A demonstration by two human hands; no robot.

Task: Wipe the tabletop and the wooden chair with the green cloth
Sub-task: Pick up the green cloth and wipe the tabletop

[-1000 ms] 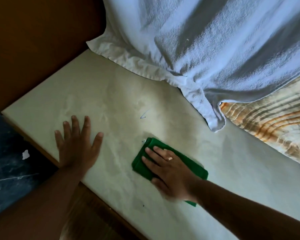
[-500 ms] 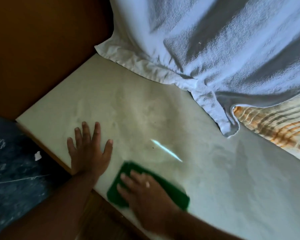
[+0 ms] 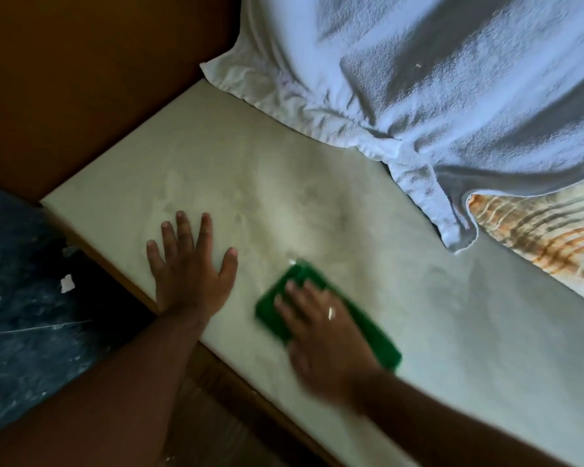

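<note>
green cloth [image 3: 375, 335] under right hand [image 3: 321, 335] runs diagonally, upper-left to lower-right.

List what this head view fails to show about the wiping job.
- Wooden chair: not in the head view at all.
- Tabletop under the white towel: covered, so its state cannot be told.
- Green cloth: largely hidden beneath the right hand and smeared by motion blur.
- Right hand fingers: blurred.
- Left hand: lies flat; the surface under the palm is hidden.

Two hands, left [image 3: 191, 281] and right [image 3: 321, 335]; one green cloth [image 3: 378, 342]; one white towel [image 3: 418, 79]; one tabletop [image 3: 317, 203].
</note>
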